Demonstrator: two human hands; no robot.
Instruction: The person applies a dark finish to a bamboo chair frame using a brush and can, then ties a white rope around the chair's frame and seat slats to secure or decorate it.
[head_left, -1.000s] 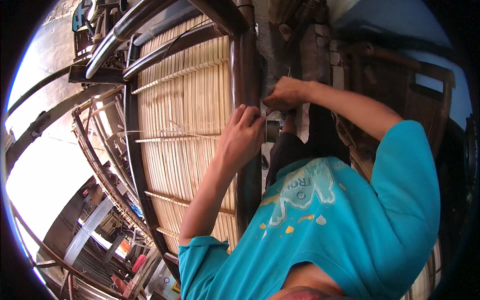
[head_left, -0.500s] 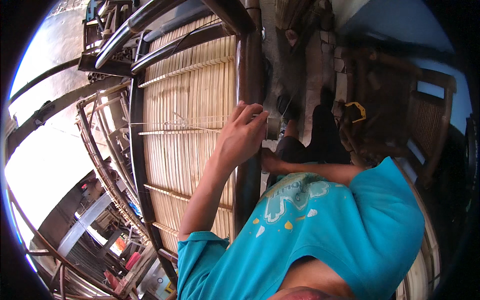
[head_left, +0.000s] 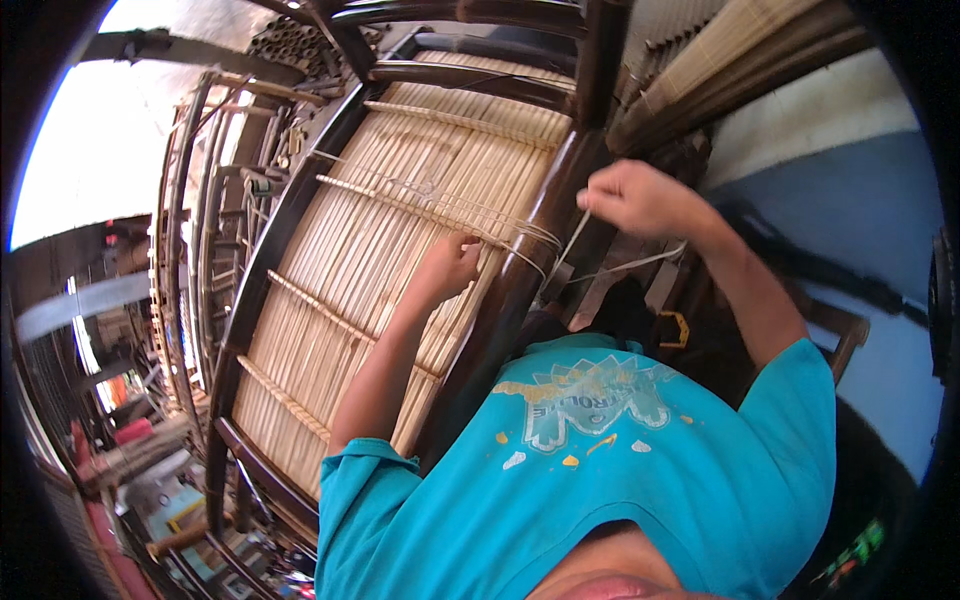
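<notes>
A dark pole frame [head_left: 540, 235] carries a panel of pale slats [head_left: 410, 140], crossed by several bound rows. Thin pale strands [head_left: 505, 218] run across the slats and loop round the near dark rail. My left hand [head_left: 450, 268] is closed over the panel, its fingertips at the strands; what they pinch is hidden. Out past the rail, my right hand [head_left: 645, 200] is raised and closed on a narrow pale strip [head_left: 572, 238], which stretches down toward the rail. Another length of the strip [head_left: 640, 264] trails to the right beneath my right forearm.
A stack of hollow cut poles [head_left: 300, 45] lies beyond the frame. Wooden racks [head_left: 195, 240] stand on the left. A rolled slatted mat [head_left: 735, 70] leans at the upper right. A yellow tool-like frame [head_left: 675, 330] lies near my legs.
The view has turned. My left hand has moved from the near rail onto the slats. My right hand has risen from below the rail, out to the right, with the strip drawn taut.
</notes>
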